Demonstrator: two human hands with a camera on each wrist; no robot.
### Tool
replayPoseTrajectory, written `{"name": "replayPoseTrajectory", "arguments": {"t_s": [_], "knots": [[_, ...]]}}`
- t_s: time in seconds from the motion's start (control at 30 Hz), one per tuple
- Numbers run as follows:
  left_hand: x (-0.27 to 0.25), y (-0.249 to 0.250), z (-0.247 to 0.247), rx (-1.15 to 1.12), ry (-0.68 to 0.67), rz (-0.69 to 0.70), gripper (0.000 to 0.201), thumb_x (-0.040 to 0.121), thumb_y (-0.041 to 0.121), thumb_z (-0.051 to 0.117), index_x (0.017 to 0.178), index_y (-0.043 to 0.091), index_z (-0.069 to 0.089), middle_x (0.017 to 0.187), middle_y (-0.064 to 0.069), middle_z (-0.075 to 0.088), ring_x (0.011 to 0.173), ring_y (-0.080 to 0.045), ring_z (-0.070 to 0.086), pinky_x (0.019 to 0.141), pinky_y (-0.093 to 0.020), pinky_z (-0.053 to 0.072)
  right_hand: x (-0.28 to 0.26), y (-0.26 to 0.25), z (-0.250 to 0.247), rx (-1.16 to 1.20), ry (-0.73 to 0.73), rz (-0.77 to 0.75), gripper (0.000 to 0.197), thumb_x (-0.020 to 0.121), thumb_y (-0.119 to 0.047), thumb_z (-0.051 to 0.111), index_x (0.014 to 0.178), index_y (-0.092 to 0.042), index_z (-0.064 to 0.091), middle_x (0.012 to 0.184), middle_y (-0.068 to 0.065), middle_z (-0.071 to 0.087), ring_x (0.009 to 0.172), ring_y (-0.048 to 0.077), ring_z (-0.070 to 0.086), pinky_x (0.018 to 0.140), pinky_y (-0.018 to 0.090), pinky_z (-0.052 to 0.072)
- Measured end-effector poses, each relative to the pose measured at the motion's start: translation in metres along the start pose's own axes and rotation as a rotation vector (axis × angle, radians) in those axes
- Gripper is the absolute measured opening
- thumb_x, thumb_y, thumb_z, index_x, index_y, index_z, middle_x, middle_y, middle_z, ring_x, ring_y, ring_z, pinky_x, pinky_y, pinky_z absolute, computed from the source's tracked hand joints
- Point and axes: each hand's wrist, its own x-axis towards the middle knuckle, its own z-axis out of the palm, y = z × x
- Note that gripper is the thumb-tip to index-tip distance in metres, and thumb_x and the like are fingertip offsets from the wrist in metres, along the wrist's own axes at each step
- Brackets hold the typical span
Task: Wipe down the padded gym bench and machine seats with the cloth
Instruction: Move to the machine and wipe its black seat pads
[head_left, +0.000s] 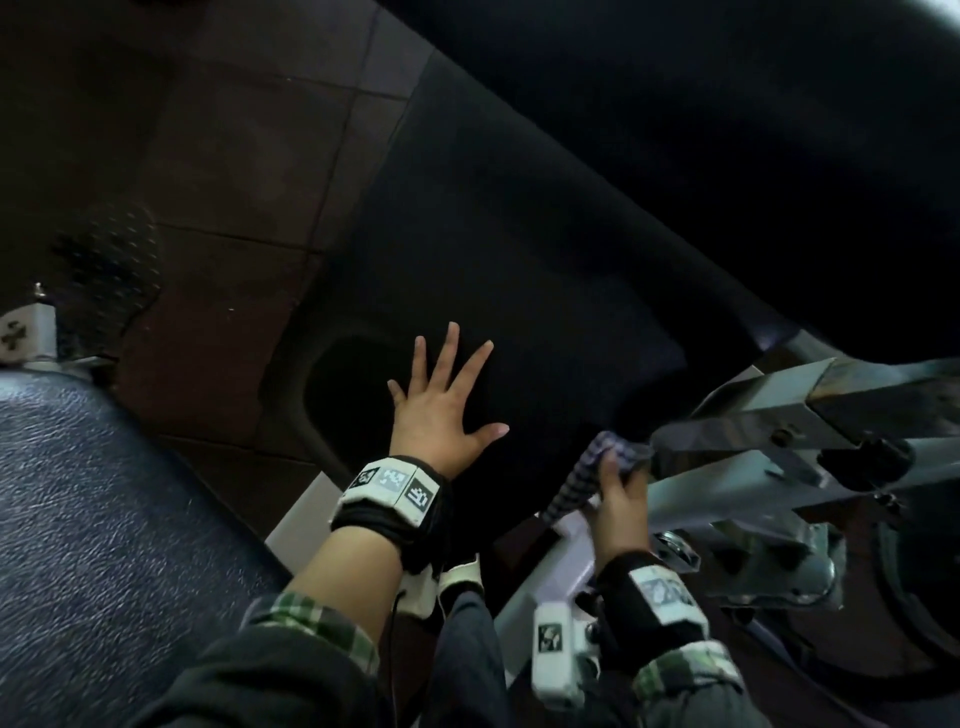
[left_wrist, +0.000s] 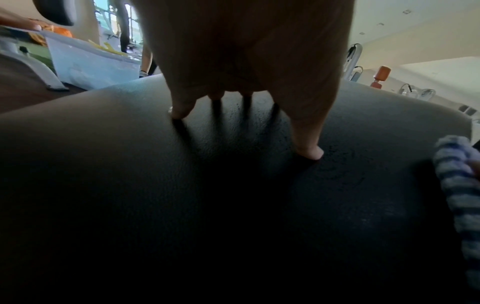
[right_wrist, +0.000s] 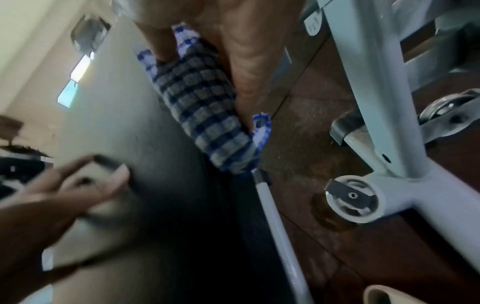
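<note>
A black padded machine seat (head_left: 519, 249) fills the middle of the head view. My left hand (head_left: 441, 400) lies flat on it with fingers spread; its fingertips (left_wrist: 182, 111) press the grainy pad (left_wrist: 130, 164). My right hand (head_left: 618, 504) grips a blue-and-white checked cloth (head_left: 597, 462) at the seat's near right edge, next to the metal frame. In the right wrist view the cloth (right_wrist: 205, 107) hangs down along the seat's side (right_wrist: 116, 102) from my fingers. The cloth's edge (left_wrist: 457, 185) shows at the right of the left wrist view.
A second textured dark pad (head_left: 93, 519) sits at the lower left. Grey metal frame tubes and brackets (head_left: 779, 441) crowd the right side. A white machine leg with a round end cap (right_wrist: 350, 195) stands on the brown tiled floor (head_left: 208, 156).
</note>
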Motion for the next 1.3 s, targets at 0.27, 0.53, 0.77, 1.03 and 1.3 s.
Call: {"name": "replayPoseTrajectory", "arguments": {"t_s": [0.27,0.53,0.77,1.03,1.3], "knots": [[-0.040,0.058,0.024,-0.182,0.216,-0.374,0.072,0.088,0.031,0.061,0.148,0.019,0.023,0.153,-0.004,0.018,0.139,-0.024,0.026,0.106,-0.041,0.038,-0.001,0.030,-0.009,-0.427,-0.209,-0.013,0.075,0.071,-0.080,0.043,0.130,-0.035,0.035,0.116,-0.015,0.049,0.121,0.024,0.051,0.101,0.045,0.043],[-0.088,0.104,0.095,-0.889,0.080,-1.099,0.070,0.090,0.057,0.048,0.131,0.000,0.042,0.133,-0.018,0.052,0.121,-0.034,0.051,0.095,-0.030,0.039,0.003,0.001,-0.024,-0.531,-0.401,0.126,0.051,0.091,-0.046,0.048,0.134,-0.022,0.036,0.127,0.009,0.053,0.118,0.026,0.051,0.101,0.048,0.043],[-0.079,0.096,0.116,-1.624,0.319,-0.999,0.032,0.079,0.029,0.067,0.088,-0.002,0.072,0.084,-0.016,0.073,0.079,-0.026,0.071,0.072,-0.034,0.058,0.000,-0.033,-0.039,-0.877,-0.533,0.034,0.049,0.097,-0.043,0.039,0.136,-0.013,0.041,0.132,0.012,0.052,0.122,0.028,0.048,0.098,0.027,0.037],[-0.073,0.100,0.142,-1.905,0.565,-1.022,0.059,0.048,0.012,0.081,0.099,-0.012,0.064,0.099,-0.025,0.069,0.092,-0.033,0.069,0.073,-0.031,0.053,0.003,-0.100,-0.038,-1.412,-0.586,-0.472,0.034,0.094,-0.040,0.045,0.075,-0.014,0.058,0.081,0.013,0.064,0.086,0.032,0.062,0.067,0.031,0.042],[-0.070,0.115,0.149,-2.134,0.747,-1.051,0.015,0.084,0.003,0.067,0.098,-0.003,0.063,0.081,-0.007,0.071,0.070,-0.013,0.068,0.070,-0.024,0.056,0.032,-0.139,0.005,-1.497,-0.405,-1.126,0.042,0.092,-0.035,0.048,0.134,-0.030,0.046,0.148,0.000,0.031,0.142,0.021,0.014,0.115,0.040,-0.007]]}}
